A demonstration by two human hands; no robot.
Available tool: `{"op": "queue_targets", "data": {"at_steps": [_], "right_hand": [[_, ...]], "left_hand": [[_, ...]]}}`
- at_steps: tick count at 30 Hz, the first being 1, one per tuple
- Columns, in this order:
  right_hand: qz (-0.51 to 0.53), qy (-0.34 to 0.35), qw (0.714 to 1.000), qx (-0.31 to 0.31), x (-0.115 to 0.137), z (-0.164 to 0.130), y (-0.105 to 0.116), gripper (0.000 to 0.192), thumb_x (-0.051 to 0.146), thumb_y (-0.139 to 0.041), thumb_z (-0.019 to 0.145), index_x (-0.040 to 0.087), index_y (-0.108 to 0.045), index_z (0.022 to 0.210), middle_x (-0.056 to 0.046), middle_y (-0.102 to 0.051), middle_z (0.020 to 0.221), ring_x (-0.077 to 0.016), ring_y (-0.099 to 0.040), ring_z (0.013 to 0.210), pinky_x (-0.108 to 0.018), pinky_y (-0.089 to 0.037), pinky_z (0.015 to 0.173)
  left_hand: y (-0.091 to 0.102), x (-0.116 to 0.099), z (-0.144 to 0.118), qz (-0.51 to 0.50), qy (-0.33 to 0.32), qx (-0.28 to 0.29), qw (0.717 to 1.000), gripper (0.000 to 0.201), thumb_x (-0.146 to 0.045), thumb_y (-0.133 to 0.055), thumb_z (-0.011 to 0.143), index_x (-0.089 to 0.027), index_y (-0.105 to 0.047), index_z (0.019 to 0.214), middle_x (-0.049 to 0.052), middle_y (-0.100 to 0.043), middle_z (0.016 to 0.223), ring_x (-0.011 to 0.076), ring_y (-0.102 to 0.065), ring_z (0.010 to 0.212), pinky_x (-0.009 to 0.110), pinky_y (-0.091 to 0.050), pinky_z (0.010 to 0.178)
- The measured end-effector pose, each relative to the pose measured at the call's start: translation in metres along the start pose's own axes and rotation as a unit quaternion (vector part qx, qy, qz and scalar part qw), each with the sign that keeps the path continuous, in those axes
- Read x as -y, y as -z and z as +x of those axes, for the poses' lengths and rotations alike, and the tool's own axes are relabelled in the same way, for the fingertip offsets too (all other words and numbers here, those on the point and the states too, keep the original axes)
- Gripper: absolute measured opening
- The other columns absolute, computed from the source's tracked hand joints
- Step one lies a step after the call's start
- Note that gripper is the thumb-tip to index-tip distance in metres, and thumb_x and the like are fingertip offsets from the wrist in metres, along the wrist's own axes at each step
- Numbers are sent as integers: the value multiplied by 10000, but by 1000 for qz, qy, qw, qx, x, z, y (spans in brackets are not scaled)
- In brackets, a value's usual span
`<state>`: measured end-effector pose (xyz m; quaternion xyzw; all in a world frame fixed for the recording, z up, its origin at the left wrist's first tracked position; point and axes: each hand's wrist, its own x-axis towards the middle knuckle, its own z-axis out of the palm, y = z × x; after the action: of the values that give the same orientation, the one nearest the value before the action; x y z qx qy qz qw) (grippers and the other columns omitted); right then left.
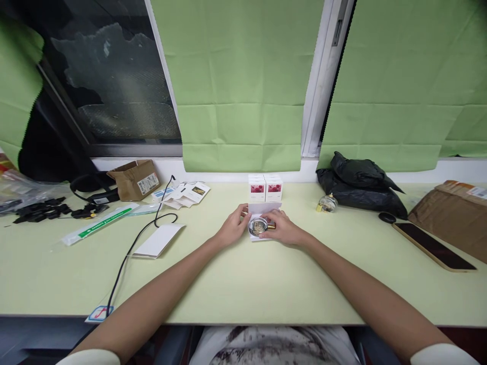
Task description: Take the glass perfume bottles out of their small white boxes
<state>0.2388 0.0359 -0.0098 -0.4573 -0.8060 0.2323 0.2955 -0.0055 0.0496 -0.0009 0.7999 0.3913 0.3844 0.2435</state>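
Hands at a small round glass bottle over its open white carton.
Your left hand (233,227) steadied the open white carton (264,209) mid-tabletop (243,284); your right hand (283,228) gripped the round glass bottle (258,226), not yet boxed, two sealed pink-printed boxes (265,188) behind.

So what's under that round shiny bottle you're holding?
Under the round bottle lies an opened white box, flat on the table. The left hand and right hand cover its sides, so whatever else lies beneath stays hidden.

Two bare forearms, white short sleeves at the elbows; white shirt with dark mottled print; no rings on the hands
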Motion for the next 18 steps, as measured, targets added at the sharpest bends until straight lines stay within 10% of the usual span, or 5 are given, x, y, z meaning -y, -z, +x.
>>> {"op": "queue_targets", "data": {"at_steps": [9, 18], "right_hand": [[183, -34, 983, -12, 0, 1, 10, 561, 496, -898, 684, 226, -715, 1141, -49, -731, 1140, -250, -673, 1035, -397, -518, 937], [418, -82, 899, -100, -9, 13, 17, 557, 390, -936, 637, 233, -701, 1117, -51, -754, 1126, -241, -728, 993, -420, -610, 911]], "left_hand": [[2, 21, 8, 70, 11, -68, 995, 203, -342, -495, 1011, -222, -659, 1020, 56, -726, 1049, 208, -688, 935, 329, -557, 816], [16, 23, 9, 154, 5, -105, 982, 178, -343, -446, 1029, -239, -589, 1009, 73, -664, 1090, 231, -661, 935, 366, -531, 814]]}}
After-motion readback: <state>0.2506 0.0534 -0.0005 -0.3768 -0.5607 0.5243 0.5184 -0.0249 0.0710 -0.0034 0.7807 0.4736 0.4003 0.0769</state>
